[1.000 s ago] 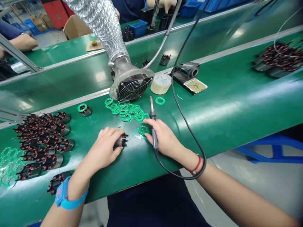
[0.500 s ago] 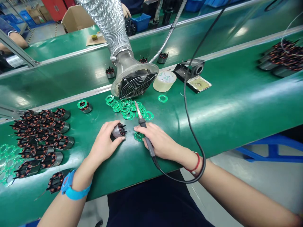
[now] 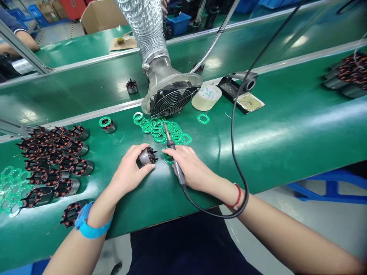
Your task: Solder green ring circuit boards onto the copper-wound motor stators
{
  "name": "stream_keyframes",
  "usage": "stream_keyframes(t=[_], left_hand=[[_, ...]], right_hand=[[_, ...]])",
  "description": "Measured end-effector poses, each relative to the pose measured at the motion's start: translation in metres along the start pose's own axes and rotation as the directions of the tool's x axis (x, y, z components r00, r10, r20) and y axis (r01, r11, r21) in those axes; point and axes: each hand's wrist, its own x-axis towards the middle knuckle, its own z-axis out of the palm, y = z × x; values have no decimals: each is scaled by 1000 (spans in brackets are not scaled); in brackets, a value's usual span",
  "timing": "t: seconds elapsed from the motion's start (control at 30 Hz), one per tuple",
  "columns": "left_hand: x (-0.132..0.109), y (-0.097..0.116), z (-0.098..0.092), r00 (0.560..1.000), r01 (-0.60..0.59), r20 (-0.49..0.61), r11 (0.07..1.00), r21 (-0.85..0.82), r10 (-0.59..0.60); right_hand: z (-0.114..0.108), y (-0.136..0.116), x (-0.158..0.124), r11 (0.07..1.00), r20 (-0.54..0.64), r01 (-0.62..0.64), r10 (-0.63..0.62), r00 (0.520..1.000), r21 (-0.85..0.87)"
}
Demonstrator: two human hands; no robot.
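Observation:
My left hand (image 3: 130, 172) grips a motor stator (image 3: 146, 156) with copper windings, tipped on its side so its black prongs face right. In my right hand (image 3: 192, 168) is a soldering iron (image 3: 178, 170), held like a pen with its tip pointing away from me over a pile of green ring-shaped circuit boards (image 3: 172, 131). A single ring board (image 3: 168, 157) shows at my right fingertips, partly hidden by them; whether they pinch it is unclear. Between the hands, thin wire ends stick out from the stator.
Rows of stators (image 3: 65, 162) stand left, beside more ring boards (image 3: 13, 183). One stator (image 3: 109, 126) carries a ring board. A fume extractor hood (image 3: 172, 101) hangs over the pile. Behind are a tape roll (image 3: 206, 98) and an iron stand (image 3: 239, 89). The iron's cable (image 3: 233, 141) loops rightward.
The whole view has shifted slightly. My hands keep their grips on the stator and the soldering iron, and my right fingers cover more of the single ring board.

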Motion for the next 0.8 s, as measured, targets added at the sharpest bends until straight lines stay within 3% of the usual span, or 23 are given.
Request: stream_keyframes(t=[0.1, 0.2, 0.37, 0.5, 0.8], left_hand=[[-1, 1, 1, 995, -65, 69, 998, -15, 66], [-2, 0, 6, 984, -145, 104, 989, -14, 146], [-4, -1, 14, 966, -229, 131, 973, 36, 222], [-3, -3, 17, 963, -244, 128, 968, 54, 235], [-3, 2, 19, 956, -286, 129, 938, 193, 265]], right_hand=[[-7, 5, -1, 995, -114, 42, -32, 993, 87], [-12, 2, -11, 982, -256, 37, 12, 967, 184], [-11, -3, -39, 931, -407, -115, 260, 875, 347], [-3, -3, -55, 846, -396, -192, 418, 817, 497], [-1, -1, -59, 794, -349, -284, 516, 782, 537]])
